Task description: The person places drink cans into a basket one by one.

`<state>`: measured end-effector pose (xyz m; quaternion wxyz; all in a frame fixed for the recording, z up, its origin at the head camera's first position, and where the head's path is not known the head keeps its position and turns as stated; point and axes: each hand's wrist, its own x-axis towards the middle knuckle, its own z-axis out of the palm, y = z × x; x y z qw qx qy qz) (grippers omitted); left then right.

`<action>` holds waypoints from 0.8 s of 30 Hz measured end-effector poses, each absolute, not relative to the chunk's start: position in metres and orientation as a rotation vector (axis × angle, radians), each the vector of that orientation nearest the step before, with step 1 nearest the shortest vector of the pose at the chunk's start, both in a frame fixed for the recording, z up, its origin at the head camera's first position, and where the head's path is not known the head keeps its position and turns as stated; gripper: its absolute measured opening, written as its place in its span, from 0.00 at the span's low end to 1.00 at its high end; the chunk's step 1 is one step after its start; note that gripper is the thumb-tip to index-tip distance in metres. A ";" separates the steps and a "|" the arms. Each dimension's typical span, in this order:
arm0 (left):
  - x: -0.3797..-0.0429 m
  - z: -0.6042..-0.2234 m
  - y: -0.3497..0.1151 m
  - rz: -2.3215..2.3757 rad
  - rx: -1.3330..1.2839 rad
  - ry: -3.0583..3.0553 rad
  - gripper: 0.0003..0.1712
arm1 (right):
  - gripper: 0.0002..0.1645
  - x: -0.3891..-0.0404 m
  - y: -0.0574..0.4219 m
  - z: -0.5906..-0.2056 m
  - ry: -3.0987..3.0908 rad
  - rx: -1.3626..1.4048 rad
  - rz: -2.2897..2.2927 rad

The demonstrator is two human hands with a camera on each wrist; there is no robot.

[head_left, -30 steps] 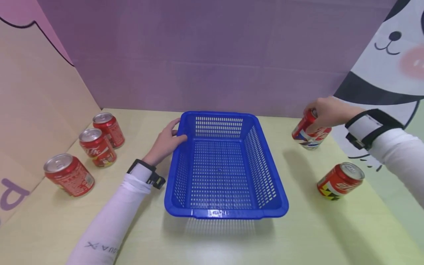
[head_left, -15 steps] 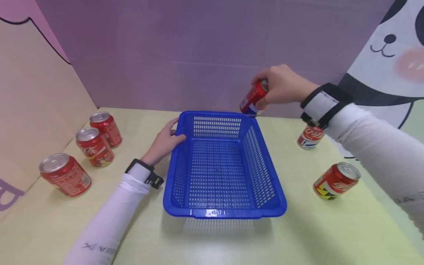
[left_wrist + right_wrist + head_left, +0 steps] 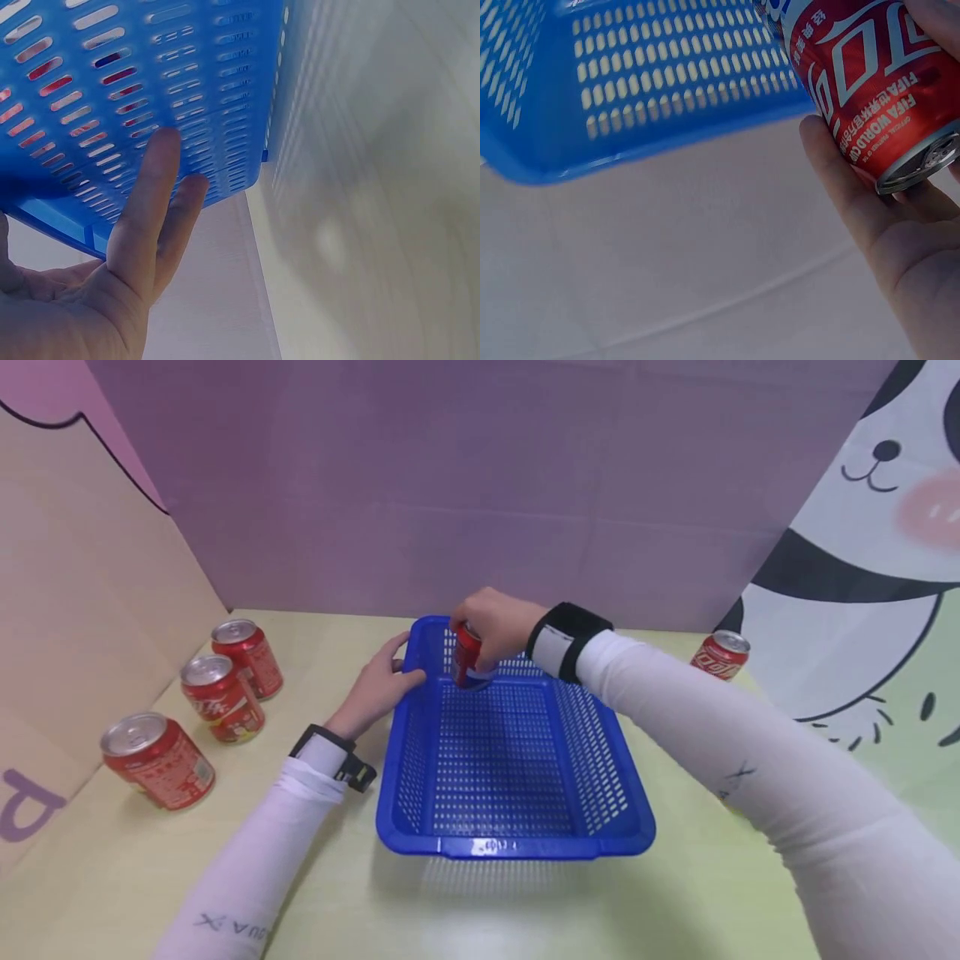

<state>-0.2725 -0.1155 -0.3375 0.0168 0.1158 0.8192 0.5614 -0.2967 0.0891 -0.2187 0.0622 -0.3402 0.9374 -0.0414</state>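
A blue plastic basket [image 3: 517, 848] with slotted walls stands mid-table in the head view. My left hand [image 3: 375, 690] holds its left rim, the thumb over the edge and the fingers [image 3: 146, 202] along the outer wall in the left wrist view. My right hand [image 3: 501, 625] grips a red soda can [image 3: 870, 82] near its top, over the back left part of the basket. In the head view this soda can is partly covered by the fingers.
Left of the basket stand three red soda cans: front [image 3: 159, 764], middle [image 3: 223, 700] and back [image 3: 249, 658]. Another soda can [image 3: 720, 656] stands at the back right, partly behind the right sleeve [image 3: 712, 743]. A purple backdrop [image 3: 480, 485] rises behind the table.
My right hand has lifted a soda can from the far right and carried it left over the basket. The right sleeve now covers the front right can. The left hand stays on the rim.
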 end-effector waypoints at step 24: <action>-0.266 -0.339 -0.113 1.781 0.382 2.551 0.43 | 0.40 -0.317 0.070 -0.263 2.921 -1.093 -0.004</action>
